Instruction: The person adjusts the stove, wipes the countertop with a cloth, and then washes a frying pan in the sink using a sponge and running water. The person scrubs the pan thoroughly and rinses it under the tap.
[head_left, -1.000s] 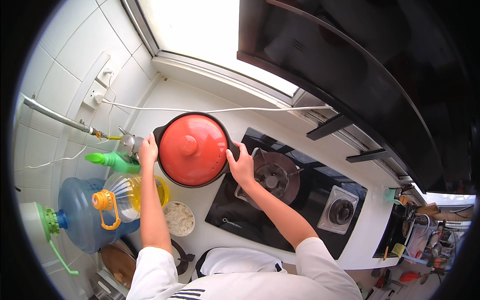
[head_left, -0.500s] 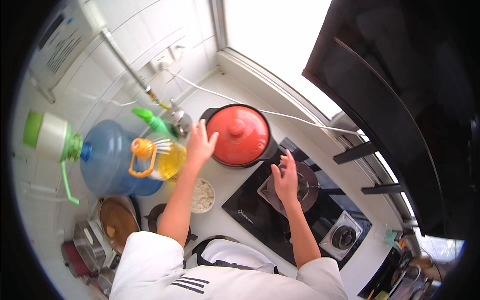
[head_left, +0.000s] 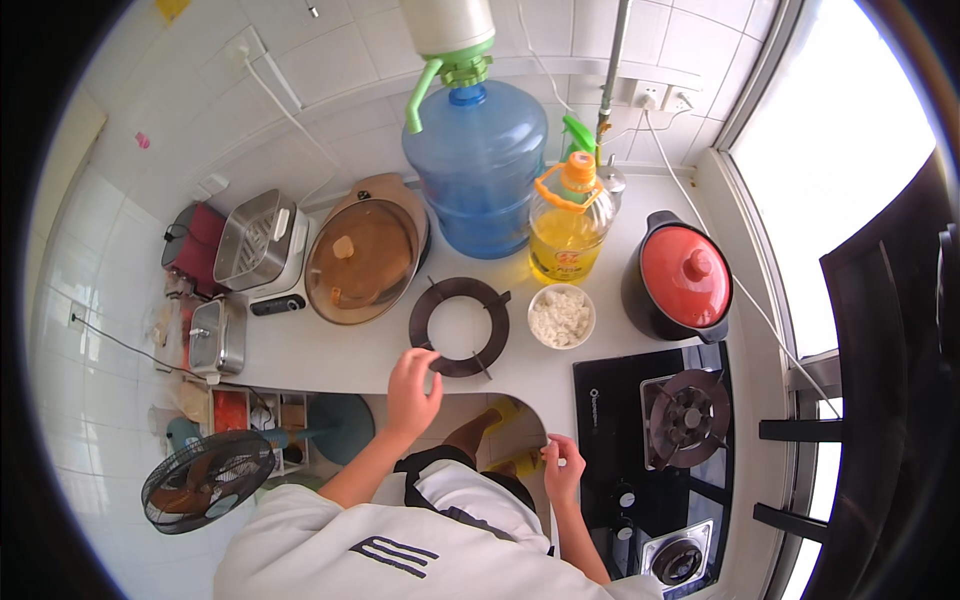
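The open left hand (head_left: 409,400) has moved to the dark ring (head_left: 500,325), the right hand (head_left: 564,480), grip unclear, beside the lettered hob (head_left: 610,450).

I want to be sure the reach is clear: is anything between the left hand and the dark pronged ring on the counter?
Nothing visible: the left hand is at the near-left edge of the dark ring; whether they touch, I cannot tell. The white bowl stands to the ring's right, out of the way.
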